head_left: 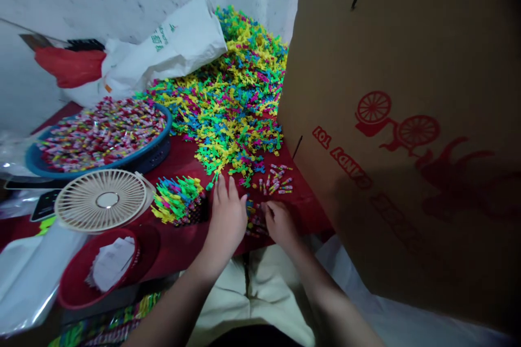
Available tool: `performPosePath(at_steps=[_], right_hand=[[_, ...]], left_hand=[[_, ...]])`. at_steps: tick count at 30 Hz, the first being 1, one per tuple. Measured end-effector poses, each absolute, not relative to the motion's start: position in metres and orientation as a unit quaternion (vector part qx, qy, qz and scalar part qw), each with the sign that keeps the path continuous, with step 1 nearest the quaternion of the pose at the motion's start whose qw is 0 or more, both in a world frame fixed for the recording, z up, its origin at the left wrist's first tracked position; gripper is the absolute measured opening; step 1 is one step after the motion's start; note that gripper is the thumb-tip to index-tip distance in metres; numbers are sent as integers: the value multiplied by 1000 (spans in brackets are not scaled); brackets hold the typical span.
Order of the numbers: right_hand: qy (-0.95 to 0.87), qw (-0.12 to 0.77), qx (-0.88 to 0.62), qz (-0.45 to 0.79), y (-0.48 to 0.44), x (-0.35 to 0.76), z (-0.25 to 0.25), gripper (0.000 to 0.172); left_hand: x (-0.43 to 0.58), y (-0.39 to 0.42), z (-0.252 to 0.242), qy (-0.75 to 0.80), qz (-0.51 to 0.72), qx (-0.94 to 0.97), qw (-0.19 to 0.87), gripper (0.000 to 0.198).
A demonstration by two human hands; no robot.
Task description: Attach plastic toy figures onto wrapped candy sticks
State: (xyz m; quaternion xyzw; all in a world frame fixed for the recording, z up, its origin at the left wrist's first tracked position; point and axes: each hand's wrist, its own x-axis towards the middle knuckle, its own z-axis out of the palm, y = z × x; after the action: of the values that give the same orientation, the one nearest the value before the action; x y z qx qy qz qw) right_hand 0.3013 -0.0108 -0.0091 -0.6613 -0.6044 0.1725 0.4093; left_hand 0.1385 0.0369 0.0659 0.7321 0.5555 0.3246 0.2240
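My left hand [227,209] reaches to the near edge of a pile of small plastic toy figures [240,92] in green, yellow, blue and pink. Its fingers are stretched out, with a green figure [212,181] by the fingertips. Curled above the red tabletop, my right hand [281,224] has its fingers closed; whatever they hold is hidden. Between the hands lie small wrapped candy tubes [255,227], partly covered. More loose candy tubes [274,180] are scattered beyond my right hand. Left of my left hand stands a dark holder [198,211] packed with upright toy figures [177,198].
A blue basin [163,143] heaped with candy tubes [106,133] stands at the left. Nearer are a round fan [103,200] and a red bowl [67,282] of paper slips [112,263]. A large cardboard box [399,65] walls off the right. Behind lies a white sack [183,38].
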Motion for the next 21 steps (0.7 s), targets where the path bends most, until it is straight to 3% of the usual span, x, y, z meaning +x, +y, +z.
performPosePath(at_steps=[3,7,12,16,21], right_hand=[[-608,411,-659,166,-7,291,-24,32],[-568,462,-660,168,0,298,-23,30],[-517,467,-703,145,24,312,-28,23],[-515,434,-725,145,35,312,-30,10],[-506,396,-750,158,46,310,-26,12]], left_hand=[[151,73,55,610,186,759,132,62],[152,116,52,688,92,711,114,64],[151,134,55,703,75,697,119,52],[152,128,66,692,87,708,111,54],[145,106,84,649,150,739,104,50]])
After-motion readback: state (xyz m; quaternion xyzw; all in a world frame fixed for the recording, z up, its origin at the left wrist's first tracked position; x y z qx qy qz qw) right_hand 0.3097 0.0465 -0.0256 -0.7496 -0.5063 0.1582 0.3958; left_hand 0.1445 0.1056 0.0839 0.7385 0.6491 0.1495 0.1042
